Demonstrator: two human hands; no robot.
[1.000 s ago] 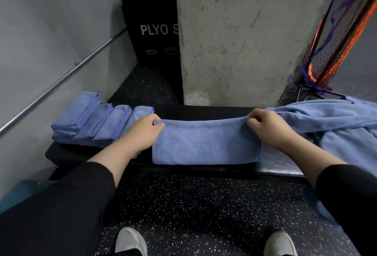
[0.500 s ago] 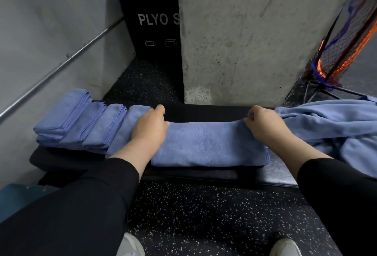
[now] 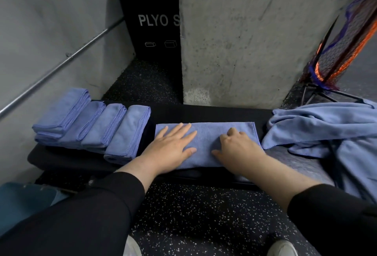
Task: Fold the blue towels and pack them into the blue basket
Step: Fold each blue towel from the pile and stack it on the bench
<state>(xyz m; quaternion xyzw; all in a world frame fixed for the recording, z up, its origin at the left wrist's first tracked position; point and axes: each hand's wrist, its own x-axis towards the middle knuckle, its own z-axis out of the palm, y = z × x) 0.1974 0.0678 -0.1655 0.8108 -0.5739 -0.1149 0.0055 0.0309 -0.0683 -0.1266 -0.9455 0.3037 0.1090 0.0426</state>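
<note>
A blue towel (image 3: 208, 133), folded into a long strip, lies across the black bench (image 3: 204, 112) in front of me. My left hand (image 3: 173, 145) presses flat on its left half with straight, spread fingers. On its right half rests my right hand (image 3: 236, 147), fingers bent, fingertips down on the cloth. A row of several folded blue towels (image 3: 91, 125) leans together at the bench's left end. A heap of unfolded blue towels (image 3: 326, 129) covers the right end. What looks like the blue basket (image 3: 20, 200) shows at the lower left, partly hidden by my sleeve.
A concrete pillar (image 3: 244, 31) rises just behind the bench. A black plyo box (image 3: 151, 21) stands behind it on the left, by a wall with a metal rail (image 3: 61, 61). An orange and blue net (image 3: 342, 41) leans at the right. Speckled rubber floor lies underfoot.
Both hands let go of the towel's far edge and came inward onto its top. The strip now lies narrower and flat on the bench.
</note>
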